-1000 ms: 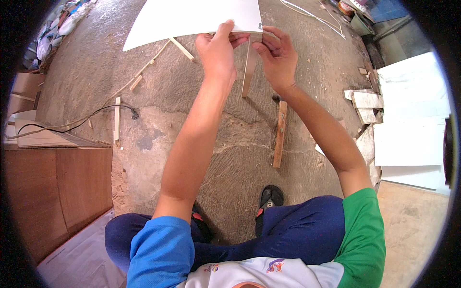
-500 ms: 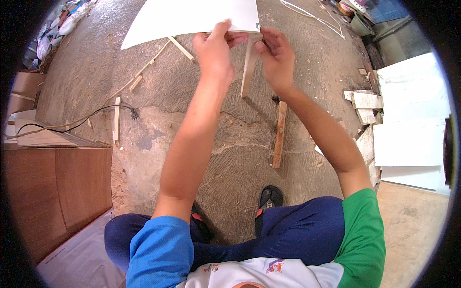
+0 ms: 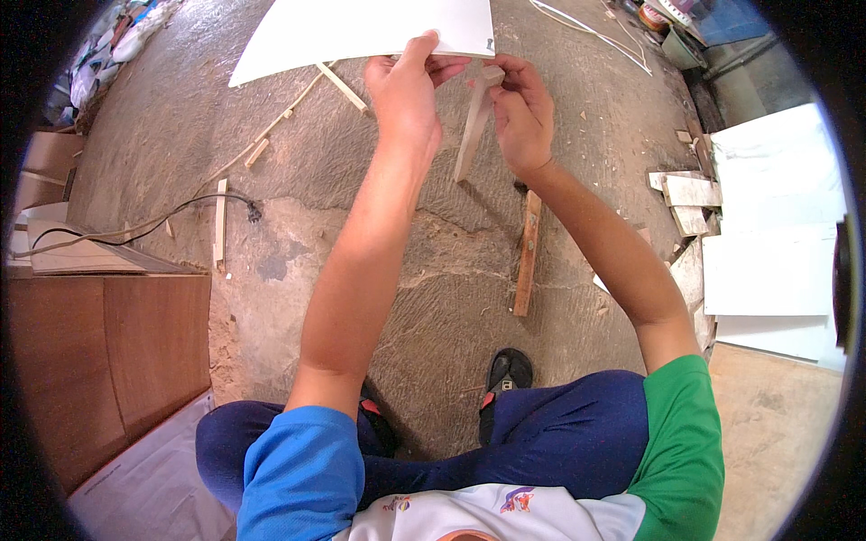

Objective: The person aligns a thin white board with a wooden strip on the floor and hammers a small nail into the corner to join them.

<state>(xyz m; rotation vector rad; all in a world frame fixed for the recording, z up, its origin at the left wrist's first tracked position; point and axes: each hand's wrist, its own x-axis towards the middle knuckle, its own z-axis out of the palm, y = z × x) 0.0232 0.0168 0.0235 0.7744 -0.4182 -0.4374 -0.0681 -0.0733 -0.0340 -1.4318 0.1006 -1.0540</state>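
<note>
A white flat panel [image 3: 370, 27] is at the top of the view, its near edge gripped by my left hand [image 3: 406, 104]. The left thumb rests on the panel's upper face, and the other fingers are curled under the edge. Near the panel's right corner, my right hand [image 3: 526, 117] pinches the top end of a pale wooden strip [image 3: 473, 135]. That strip hangs downward at a slight tilt, with its end just on the near side of the panel's edge. Whether strip and panel touch is not clear.
On the rough concrete floor lie a brown wooden stick [image 3: 528, 252], a pale stick [image 3: 220, 224] and a black cable [image 3: 153, 227]. A brown wooden box [image 3: 108, 352] stands at left. White boards [image 3: 767, 270] and wood offcuts [image 3: 690, 194] are at right.
The wooden strip's top end has come out from under the panel's corner, slightly toward me, with my right hand on it. The panel has shifted a little to the right and away.
</note>
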